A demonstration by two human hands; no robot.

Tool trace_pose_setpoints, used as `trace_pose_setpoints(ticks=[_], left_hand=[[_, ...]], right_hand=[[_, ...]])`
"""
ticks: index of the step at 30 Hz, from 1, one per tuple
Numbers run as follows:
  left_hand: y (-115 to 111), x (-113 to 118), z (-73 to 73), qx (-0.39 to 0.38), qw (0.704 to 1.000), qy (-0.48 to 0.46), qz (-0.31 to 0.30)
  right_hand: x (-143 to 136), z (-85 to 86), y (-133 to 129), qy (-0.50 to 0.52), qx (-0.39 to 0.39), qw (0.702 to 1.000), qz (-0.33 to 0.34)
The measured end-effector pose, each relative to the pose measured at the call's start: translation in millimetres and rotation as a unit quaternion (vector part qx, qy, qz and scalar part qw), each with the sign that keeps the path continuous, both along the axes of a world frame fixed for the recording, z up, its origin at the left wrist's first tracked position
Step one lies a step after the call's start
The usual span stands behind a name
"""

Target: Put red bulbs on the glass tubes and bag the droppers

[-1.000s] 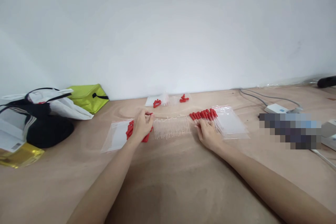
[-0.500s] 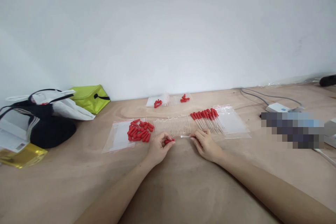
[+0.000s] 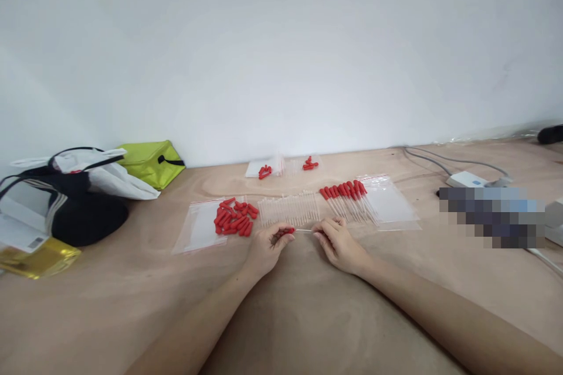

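Observation:
My left hand (image 3: 264,251) is closed in a pinch on a red rubber dropper bulb (image 3: 291,230). From the other side my right hand (image 3: 341,247) pinches a thin clear dropper tube (image 3: 304,231). The tube's left end meets the bulb's opening; whether it sits inside cannot be made out. Just beyond my hands lies a row of clear tubes (image 3: 288,208). A pile of loose red bulbs (image 3: 235,220) is to the left. On the right, several tubes with red bulbs on their ends (image 3: 347,196) lie side by side.
Clear zip bags lie under the pile, a left bag (image 3: 200,228) and a right bag (image 3: 391,202). More red bulbs (image 3: 265,171) are by the wall. A lime-green bag (image 3: 152,164), a black bag (image 3: 88,220) and a white power adapter (image 3: 466,180) with a grey cable stand at the sides.
My right hand has moved slightly left with the tube, closing the gap to the bulb in my left hand. The bulb has turned so its end faces the tube.

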State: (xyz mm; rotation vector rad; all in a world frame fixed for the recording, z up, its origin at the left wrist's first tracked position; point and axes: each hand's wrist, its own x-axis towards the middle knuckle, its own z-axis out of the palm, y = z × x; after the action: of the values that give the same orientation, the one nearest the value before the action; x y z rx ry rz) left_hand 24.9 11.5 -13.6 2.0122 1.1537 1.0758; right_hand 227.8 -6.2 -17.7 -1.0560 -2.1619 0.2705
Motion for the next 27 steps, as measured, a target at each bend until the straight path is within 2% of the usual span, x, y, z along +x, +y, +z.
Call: trace_pose_setpoints(ticks=[5, 12, 16, 20, 27], left_hand=[[-0.3, 0.0, 2.5, 0.039, 0.998, 0.048, 0.004], [-2.6, 1.2, 6.7, 0.063, 0.996, 0.062, -0.011], [-6.2, 1.4, 12.1, 0.076, 0.992, 0.088, -0.051], [-9.3, 1.8, 12.2, 0.128, 0.977, 0.142, -0.093], [-11.3, 2.4, 8.9, 0.163, 0.962, 0.201, -0.089]], right_hand=[[1.0, -1.3, 0.9, -0.006, 0.005, 1.0, 0.003], [0.7, -0.4, 0.3, -0.024, 0.006, 1.0, 0.009], [5.2, 1.3, 3.5, -0.036, -0.016, 0.999, 0.026], [10.9, 3.5, 7.2, -0.062, -0.028, 0.996, 0.05], [9.5, 7.3, 1.3, -0.11, 0.025, 0.994, 0.003]])
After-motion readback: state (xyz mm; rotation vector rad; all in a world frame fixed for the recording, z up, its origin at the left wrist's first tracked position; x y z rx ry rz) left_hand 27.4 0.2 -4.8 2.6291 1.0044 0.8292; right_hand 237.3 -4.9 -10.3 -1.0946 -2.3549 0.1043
